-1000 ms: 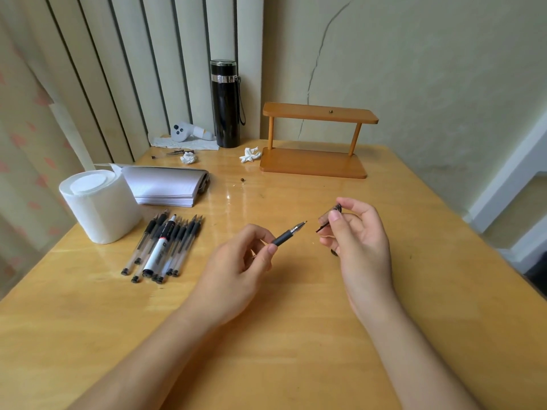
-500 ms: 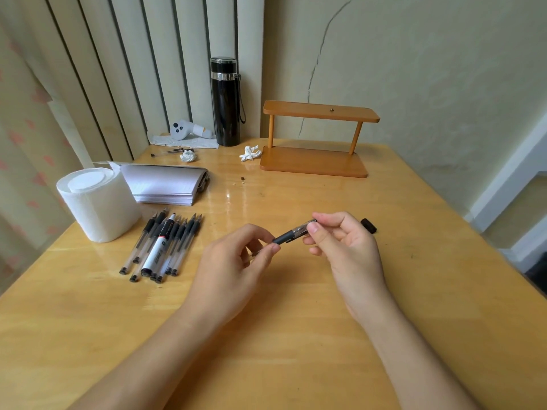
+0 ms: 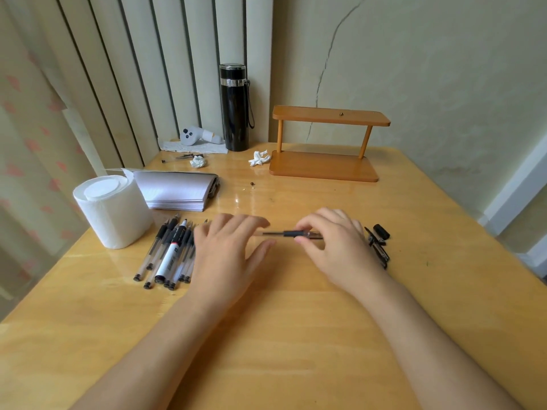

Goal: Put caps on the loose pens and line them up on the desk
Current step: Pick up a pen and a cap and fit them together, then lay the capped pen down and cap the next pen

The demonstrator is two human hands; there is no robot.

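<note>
My right hand point(image 3: 334, 247) grips a black pen point(image 3: 291, 233) by its capped right end and holds it level, just above the desk point(image 3: 296, 335). My left hand point(image 3: 228, 253) is beside the pen's left end, motion-blurred, with its fingers spread and nothing in them. A pile of uncapped pens point(image 3: 165, 255) with one white marker point(image 3: 171, 255) lies left of that hand, partly hidden under it. A few loose black caps point(image 3: 377, 241) lie just right of my right hand.
A toilet paper roll point(image 3: 111, 210) and an open notebook point(image 3: 177, 190) sit at the left. At the back stand a black flask point(image 3: 234, 108) and a wooden shelf point(image 3: 325, 143), with crumpled paper point(image 3: 259, 158) and a white controller point(image 3: 192, 136) nearby.
The cap went onto the pen's tip. My right hand now carries the pen, turned level and lower. My left hand let go, opened and drifted left toward the pen pile.
</note>
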